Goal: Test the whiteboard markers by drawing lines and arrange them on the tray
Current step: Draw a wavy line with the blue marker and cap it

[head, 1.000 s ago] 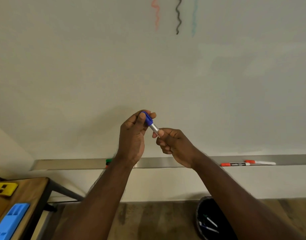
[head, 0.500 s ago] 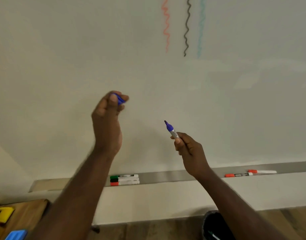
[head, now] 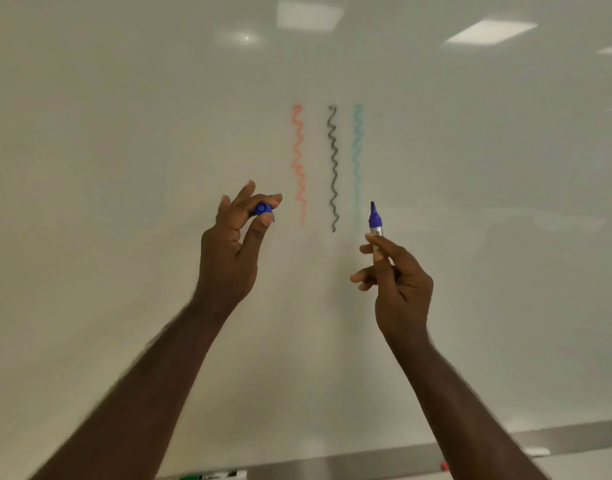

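Observation:
My right hand (head: 398,285) grips an uncapped blue marker (head: 375,221), tip pointing up, just below and right of the light blue wavy line (head: 357,161) on the whiteboard (head: 124,133). My left hand (head: 233,244) pinches the marker's blue cap (head: 263,209) between thumb and fingers, left of the orange wavy line (head: 299,161). A black wavy line (head: 333,168) runs between the orange and light blue ones. The marker tip stands apart from the board's drawn lines.
The metal tray (head: 332,464) runs along the board's bottom edge. A green-capped marker (head: 211,476) lies on it at the lower left, and a red-capped marker (head: 444,465) shows at the right, partly hidden by my right arm.
The cap came off the blue marker and my hands parted. Both hands rose toward the drawn lines, and the view tilted up, so the tray sank to the bottom edge.

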The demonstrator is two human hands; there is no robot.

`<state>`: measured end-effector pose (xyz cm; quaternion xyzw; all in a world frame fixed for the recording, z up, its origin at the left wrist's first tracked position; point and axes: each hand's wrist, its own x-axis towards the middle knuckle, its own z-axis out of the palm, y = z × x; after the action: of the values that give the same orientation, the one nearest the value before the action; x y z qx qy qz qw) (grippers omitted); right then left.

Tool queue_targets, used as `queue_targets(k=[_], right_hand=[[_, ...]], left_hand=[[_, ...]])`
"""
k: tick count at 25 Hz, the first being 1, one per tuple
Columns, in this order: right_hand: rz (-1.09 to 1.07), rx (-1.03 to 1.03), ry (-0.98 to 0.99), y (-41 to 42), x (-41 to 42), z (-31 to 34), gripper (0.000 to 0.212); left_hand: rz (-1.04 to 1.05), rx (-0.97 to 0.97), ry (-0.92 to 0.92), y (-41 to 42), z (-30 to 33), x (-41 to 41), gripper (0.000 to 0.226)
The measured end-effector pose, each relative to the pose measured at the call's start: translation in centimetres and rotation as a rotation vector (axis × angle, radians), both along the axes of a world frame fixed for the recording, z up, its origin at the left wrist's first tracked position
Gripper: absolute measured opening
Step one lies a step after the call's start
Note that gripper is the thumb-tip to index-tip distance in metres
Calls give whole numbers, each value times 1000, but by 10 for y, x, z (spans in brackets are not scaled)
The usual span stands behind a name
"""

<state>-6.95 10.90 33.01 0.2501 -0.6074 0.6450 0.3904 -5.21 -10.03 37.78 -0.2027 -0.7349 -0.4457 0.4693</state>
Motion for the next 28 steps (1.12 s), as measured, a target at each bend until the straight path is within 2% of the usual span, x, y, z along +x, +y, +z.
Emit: queue_targets(k=[5, 11, 16, 21, 28], right_hand=[[-240, -45, 86, 15, -24, 56, 27], [-573, -29, 361, 23, -49, 88, 20], [-642, -110, 345, 35, -61, 91, 14], [-664, -96, 443, 35, -69, 99, 22], [-662, -85, 459, 29, -70, 97, 28]], left_hand=[[111, -125, 75, -3, 23, -30, 33], [199, -129, 163, -1, 9, -49, 38], [230, -98, 233, -4, 4, -54, 39], [287, -129, 268, -7, 2, -60, 40], [298, -170, 286, -8, 1, -61, 38]])
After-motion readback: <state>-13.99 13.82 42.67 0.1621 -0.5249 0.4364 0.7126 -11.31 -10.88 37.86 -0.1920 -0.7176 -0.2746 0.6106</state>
